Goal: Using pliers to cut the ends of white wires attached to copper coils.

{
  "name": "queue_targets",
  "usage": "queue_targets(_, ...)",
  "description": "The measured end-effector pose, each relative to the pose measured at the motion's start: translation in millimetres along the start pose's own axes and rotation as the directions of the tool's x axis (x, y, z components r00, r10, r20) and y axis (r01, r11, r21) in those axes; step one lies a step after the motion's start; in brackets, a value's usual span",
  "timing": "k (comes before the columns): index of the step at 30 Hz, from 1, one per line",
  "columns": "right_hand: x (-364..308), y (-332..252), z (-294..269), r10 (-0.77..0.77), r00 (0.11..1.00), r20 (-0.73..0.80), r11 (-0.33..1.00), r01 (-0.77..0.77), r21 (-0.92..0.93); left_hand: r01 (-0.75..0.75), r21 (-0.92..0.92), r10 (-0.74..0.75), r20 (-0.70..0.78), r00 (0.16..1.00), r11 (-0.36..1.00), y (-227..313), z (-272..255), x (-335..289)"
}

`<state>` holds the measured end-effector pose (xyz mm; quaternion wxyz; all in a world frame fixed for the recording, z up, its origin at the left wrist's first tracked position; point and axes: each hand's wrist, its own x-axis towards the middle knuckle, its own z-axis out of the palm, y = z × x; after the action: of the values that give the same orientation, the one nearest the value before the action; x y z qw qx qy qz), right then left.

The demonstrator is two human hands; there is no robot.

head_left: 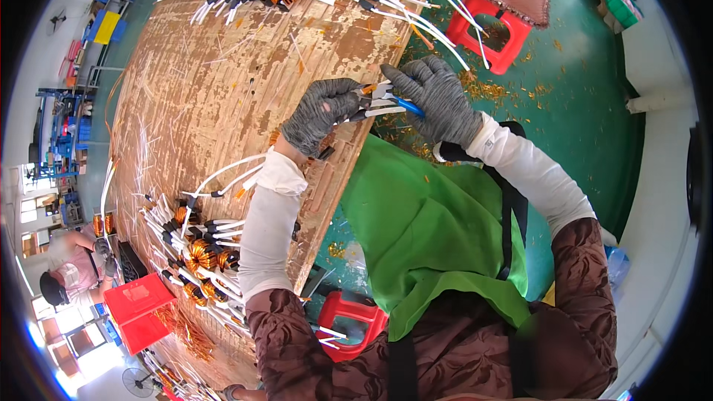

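The left hand and right hand wear streaky grey gloves; the tool handle is blue. Wires are white, coils copper-orange. The apron is bright green, the shirt brown with a darker leafy pattern, the table patchy tan, 2 stools red.

gloves: mottled grey | oversleeves: white | top: brown, dark-patterned | apron: bright green | straps: black
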<state>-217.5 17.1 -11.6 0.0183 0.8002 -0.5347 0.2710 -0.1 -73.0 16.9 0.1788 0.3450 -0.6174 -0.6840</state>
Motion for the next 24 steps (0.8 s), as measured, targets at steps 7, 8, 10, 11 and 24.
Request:
queue_targets(7,-20,-35,3,0.373,0.914,0.159,0.774,-0.401,0.489,-0.171,-0.077,0.155,-0.179,0.972,0.982,-43,22,10)
queue_targets(8,-22,-43,-1,0.431,0.775,0.462,0.246,-0.593,0.767,-0.165,-0.080,0.149,-0.178,0.973,0.983,-47,23,10)
queue_targets(10,-29,-40,-15,0.379,0.645,0.664,-0.062,-0.698,0.713,-0.355,0.601,0.509,-0.102,0.855,0.716,-49,29,14)
queue_targets(11,-34,-39,-12,0.379,0.602,0.703,-0.145,-0.711,0.688,-0.386,0.696,0.597,-0.077,0.799,0.605,-48,35,14)
queue_targets(24,-65,-71,16,0.595,0.650,0.473,-0.146,-0.491,0.859,-0.312,0.878,0.417,0.145,0.897,0.364,-35,37,14)
